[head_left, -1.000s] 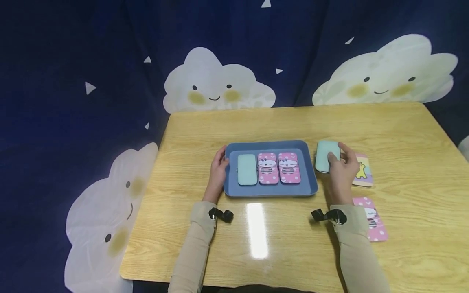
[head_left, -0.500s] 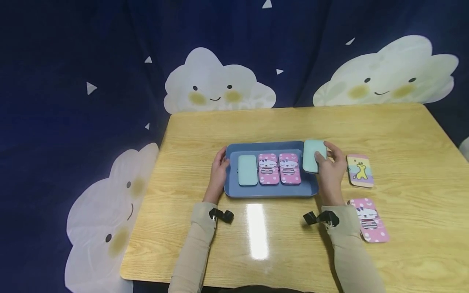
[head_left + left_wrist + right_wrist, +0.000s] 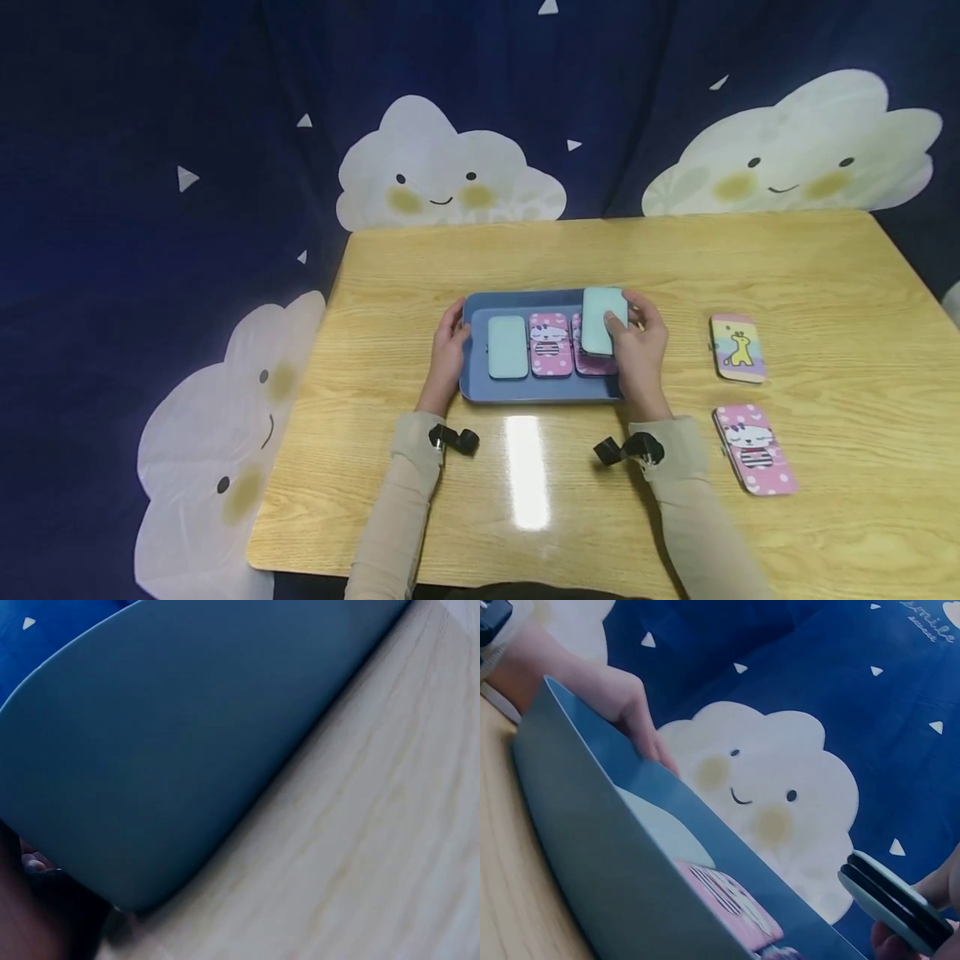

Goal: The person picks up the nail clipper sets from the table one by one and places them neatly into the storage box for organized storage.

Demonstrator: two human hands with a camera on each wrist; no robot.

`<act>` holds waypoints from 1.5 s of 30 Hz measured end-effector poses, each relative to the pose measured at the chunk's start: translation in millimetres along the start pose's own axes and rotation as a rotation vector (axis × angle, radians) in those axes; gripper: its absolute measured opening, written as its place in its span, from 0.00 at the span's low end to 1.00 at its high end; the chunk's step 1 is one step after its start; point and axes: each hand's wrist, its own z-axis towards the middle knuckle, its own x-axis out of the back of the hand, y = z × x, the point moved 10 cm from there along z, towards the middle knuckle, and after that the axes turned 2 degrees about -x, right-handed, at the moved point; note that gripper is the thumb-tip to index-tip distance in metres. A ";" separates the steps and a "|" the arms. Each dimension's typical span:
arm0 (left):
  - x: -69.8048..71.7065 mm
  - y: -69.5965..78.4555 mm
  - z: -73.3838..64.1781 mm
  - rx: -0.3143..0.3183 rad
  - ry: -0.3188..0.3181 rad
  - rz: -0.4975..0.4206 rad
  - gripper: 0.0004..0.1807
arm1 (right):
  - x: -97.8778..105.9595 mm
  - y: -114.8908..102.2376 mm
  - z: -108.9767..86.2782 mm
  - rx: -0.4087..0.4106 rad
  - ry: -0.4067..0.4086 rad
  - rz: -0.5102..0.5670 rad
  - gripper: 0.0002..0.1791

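navy cloud-print backdrop (image 3: 225,75), light wooden table (image 3: 862,333), white glare (image 3: 527,483)

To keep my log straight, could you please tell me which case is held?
The mint case the right hand grips above the tray; the other mint case, the pink cases and the giraffe case all lie ungripped.

Wooden table (image 3: 847,333), near-left corner rounded; streak of glare (image 3: 527,475) toward its near edge. Dark blue curtain (image 3: 225,92), with small white triangles (image 3: 186,178), past the far and left edges. Smiling, three that I count: a white cloud (image 3: 442,187) above the far edge's left half, a second cloud (image 3: 802,142) by the far-right corner, a third cloud (image 3: 195,450) beside the left edge.
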 end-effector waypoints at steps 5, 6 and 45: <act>-2.4 0.7 0.6 0.014 -0.009 -0.030 0.29 | -18.2 0.9 -6.3 0.009 -0.048 -0.039 0.23; -3.1 0.4 0.5 0.017 -0.010 -0.036 0.29 | -21.5 1.4 -7.5 0.010 -0.055 -0.045 0.23; -24.3 11.4 -10.9 -0.124 -0.375 0.226 0.49 | -120.9 16.6 -44.1 0.069 -0.347 -0.254 0.29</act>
